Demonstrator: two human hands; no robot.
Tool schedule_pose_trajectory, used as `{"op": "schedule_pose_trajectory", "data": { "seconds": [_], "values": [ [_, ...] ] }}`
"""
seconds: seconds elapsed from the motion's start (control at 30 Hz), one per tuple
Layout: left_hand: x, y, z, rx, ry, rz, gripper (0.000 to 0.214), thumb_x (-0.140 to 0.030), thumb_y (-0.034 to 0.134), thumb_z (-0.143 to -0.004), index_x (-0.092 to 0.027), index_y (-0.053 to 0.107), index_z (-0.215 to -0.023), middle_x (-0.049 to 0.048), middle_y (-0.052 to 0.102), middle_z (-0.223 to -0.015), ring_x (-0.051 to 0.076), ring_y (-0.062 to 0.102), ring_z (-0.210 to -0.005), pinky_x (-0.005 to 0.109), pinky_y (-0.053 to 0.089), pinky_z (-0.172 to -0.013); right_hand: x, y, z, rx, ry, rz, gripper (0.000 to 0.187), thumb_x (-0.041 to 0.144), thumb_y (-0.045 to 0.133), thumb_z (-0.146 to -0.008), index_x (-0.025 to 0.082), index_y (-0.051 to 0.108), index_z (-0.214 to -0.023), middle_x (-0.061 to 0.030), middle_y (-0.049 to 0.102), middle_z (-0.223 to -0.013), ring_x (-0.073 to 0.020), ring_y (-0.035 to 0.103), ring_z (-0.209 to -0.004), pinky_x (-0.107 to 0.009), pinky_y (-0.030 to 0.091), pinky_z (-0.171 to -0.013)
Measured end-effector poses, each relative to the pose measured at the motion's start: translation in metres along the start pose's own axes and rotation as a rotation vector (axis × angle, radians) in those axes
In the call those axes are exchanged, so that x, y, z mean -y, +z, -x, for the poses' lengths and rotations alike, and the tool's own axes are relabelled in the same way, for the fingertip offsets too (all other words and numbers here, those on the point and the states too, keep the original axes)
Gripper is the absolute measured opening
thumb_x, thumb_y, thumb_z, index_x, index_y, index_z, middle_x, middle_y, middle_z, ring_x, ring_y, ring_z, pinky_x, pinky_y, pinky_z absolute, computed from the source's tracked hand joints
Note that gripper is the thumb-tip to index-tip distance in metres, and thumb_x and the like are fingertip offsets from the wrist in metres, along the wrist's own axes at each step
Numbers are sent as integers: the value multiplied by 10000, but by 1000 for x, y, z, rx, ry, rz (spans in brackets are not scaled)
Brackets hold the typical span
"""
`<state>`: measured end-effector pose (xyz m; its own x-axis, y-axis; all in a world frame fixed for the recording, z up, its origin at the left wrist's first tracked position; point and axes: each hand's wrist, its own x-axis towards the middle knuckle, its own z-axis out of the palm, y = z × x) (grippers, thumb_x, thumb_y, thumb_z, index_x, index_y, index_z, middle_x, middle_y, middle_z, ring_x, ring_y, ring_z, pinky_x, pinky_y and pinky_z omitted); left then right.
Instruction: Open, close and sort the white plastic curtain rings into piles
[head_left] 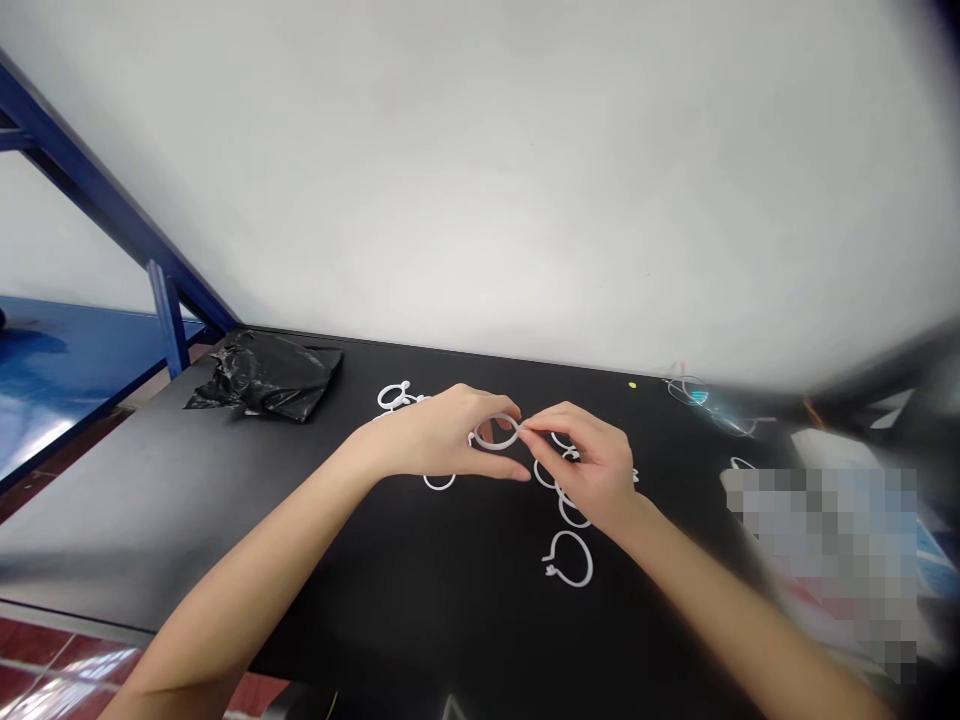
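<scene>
Both my hands meet over the middle of a black table (225,500). My left hand (442,435) and my right hand (589,465) pinch the same white plastic ring (495,432) from either side, holding it a little above the tabletop. Several more white rings lie loose on the table: one (570,560) nearest me below my right wrist, one (394,396) beyond my left hand, one (439,482) partly under my left hand, and others partly hidden beneath my right hand.
A crumpled black plastic bag (266,375) lies at the table's far left. A white wall stands right behind the table. A blue metal frame (169,320) rises at the left. Blurred clutter and a pixelated patch (821,550) fill the right side.
</scene>
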<state>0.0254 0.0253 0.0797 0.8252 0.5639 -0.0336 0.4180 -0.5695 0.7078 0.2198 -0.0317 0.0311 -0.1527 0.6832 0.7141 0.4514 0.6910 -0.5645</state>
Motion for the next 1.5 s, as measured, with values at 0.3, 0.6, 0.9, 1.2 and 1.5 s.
{"op": "schedule_pose_trajectory", "data": {
  "seconds": [0.3,0.6,0.9,1.2,1.5],
  "values": [
    [-1,-3,3,26,-18,66,393,-498,692,-784,-214,589,-1035,17,676,-918,181,634,-862,240,457,-659,-12,1,9,97,-139,37,184,88,597,-886,217,649,-1007,-38,705,-842,-154,675,-714,-282,569,-627],
    [0,-4,4,53,-44,32,278,-449,590,-876,-222,549,-1032,23,654,-942,168,613,-838,240,432,-644,-11,2,9,82,-141,19,215,80,629,-859,198,656,-1037,-51,712,-872,-163,679,-740,-290,576,-654],
    [3,0,0,97,-53,27,298,-468,645,-838,-207,516,-906,-25,642,-787,118,582,-620,228,408,-584,-12,0,9,101,-120,-83,199,63,619,-863,208,678,-986,-44,706,-834,-153,667,-707,-280,560,-613],
    [16,-3,1,-14,-136,-399,309,-459,665,-817,-195,626,-973,45,592,-979,176,597,-775,267,430,-662,-22,-5,2,220,126,-29,247,204,669,-847,225,675,-1093,-33,736,-885,-166,698,-768,-322,597,-731],
    [69,-29,7,127,-572,-583,311,-226,674,-757,-175,661,-1064,108,607,-1131,241,617,-993,268,466,-759,-70,-40,-6,429,598,218,231,264,648,-798,170,690,-1005,-83,737,-933,-219,703,-824,-396,580,-785]
  ]
}}
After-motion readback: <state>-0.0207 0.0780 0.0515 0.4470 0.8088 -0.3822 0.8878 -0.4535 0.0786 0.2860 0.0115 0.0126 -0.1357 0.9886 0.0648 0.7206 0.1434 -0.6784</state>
